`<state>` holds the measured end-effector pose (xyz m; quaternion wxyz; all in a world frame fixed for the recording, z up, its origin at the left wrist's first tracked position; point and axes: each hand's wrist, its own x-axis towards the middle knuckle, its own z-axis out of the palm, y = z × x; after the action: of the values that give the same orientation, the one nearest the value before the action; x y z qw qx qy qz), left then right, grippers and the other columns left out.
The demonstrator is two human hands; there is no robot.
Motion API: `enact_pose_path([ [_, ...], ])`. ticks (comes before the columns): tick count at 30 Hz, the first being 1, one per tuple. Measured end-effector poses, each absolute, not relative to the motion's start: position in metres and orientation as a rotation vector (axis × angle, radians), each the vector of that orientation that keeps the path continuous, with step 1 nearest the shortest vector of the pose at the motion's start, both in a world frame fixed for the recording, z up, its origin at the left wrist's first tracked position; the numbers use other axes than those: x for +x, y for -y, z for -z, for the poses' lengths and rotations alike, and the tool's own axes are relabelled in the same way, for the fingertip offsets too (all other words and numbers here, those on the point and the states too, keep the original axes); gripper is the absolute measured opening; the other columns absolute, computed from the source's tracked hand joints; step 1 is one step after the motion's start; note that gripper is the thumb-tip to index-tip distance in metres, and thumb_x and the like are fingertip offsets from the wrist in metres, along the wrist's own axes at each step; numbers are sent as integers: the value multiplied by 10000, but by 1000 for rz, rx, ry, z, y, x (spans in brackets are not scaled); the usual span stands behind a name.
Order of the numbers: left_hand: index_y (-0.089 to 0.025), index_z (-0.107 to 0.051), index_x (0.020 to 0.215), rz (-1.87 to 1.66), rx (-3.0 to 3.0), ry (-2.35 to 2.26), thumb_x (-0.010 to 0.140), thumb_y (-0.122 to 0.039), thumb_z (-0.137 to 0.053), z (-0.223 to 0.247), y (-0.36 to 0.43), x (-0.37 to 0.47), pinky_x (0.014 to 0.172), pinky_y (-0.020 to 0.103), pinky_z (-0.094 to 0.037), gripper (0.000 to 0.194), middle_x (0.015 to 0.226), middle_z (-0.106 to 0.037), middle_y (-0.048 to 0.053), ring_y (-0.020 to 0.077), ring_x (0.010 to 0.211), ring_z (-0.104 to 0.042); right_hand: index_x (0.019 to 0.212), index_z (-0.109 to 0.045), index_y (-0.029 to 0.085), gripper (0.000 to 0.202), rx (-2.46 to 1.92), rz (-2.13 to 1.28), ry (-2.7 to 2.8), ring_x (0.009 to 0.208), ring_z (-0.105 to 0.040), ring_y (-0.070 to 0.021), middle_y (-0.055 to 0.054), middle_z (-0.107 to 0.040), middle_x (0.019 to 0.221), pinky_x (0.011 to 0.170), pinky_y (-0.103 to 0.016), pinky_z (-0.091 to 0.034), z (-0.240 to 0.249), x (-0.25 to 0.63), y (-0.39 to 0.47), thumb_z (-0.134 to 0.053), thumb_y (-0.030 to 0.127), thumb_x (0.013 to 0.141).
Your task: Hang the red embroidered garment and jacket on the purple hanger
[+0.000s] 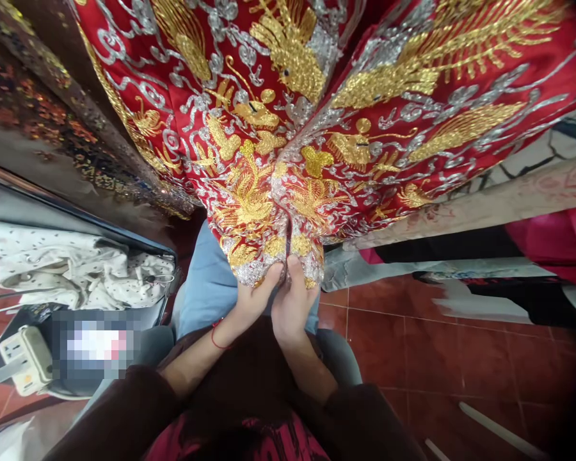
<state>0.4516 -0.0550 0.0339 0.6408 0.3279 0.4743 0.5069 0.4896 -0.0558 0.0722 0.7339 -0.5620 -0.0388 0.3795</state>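
A red garment (182,115) with gold and silver embroidery hangs in front of me, its lower front edges drawn down toward my lap. My left hand (256,294) grips the silver-and-gold hem on one side of the front opening, thumb on top. Close beside it, my right hand (292,301) pinches the other side of the opening, thumb also on top. The two edges lie side by side with a narrow dark gap between them. My fingers under the cloth are hidden. A thin red string bracelet (218,334) circles my left wrist.
White dotted cloth (91,269) lies at the left above a dark seat with a power strip (26,362). Sequined fabric (43,121) hangs at the upper left. More hanging cloth (461,198) lines the right. Red tiles (441,352) cover the floor.
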Motion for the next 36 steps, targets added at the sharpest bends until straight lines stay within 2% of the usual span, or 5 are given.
enact_pose_path([
  [7, -253, -650, 1218, -1186, 690, -1091, 759, -297, -794, -31, 36, 441, 1100, 307, -479, 483, 1215, -703, 17, 192, 1233, -612, 772, -700, 236, 401, -1650, -1302, 715, 633, -615, -158, 22, -636, 598, 712, -317, -535, -42, 562, 79, -610, 626, 802],
  [10, -226, -666, 1189, -1151, 720, -1119, 762, -325, -788, -10, 36, 439, 1103, 334, -464, 455, 1197, -713, 40, 208, 1207, -626, 500, -553, 236, 434, -2046, -938, 1018, 474, -472, -118, 40, -484, 443, 593, -262, -434, -45, 588, 89, -702, 541, 771],
  [14, -159, -708, 1078, -1116, 724, -1139, 747, -383, -774, 25, 40, 442, 1063, 344, -472, 405, 1151, -728, 78, 237, 1131, -659, 717, -651, 199, 401, -1921, -917, 1338, 643, -610, -138, -32, -689, 714, 646, -240, -408, -51, 572, 69, -512, 511, 926],
  [25, -123, -729, 916, -1139, 627, -1154, 606, -360, -850, 94, -2, 449, 886, 294, -517, 409, 950, -759, 82, 214, 905, -700, 651, -605, 165, 382, -1987, -1009, 1265, 565, -589, -120, -29, -674, 645, 589, -207, -431, 38, 553, 0, -474, 383, 936],
  [36, -125, -707, 981, -1068, 465, -1016, 511, -350, -908, 100, -12, 455, 929, 295, -521, 559, 1038, -754, 102, 222, 965, -710, 845, -659, 180, 150, -2289, -747, 1372, 894, -643, -175, -80, -715, 927, 725, -240, -405, 12, 548, -5, -519, 206, 893],
])
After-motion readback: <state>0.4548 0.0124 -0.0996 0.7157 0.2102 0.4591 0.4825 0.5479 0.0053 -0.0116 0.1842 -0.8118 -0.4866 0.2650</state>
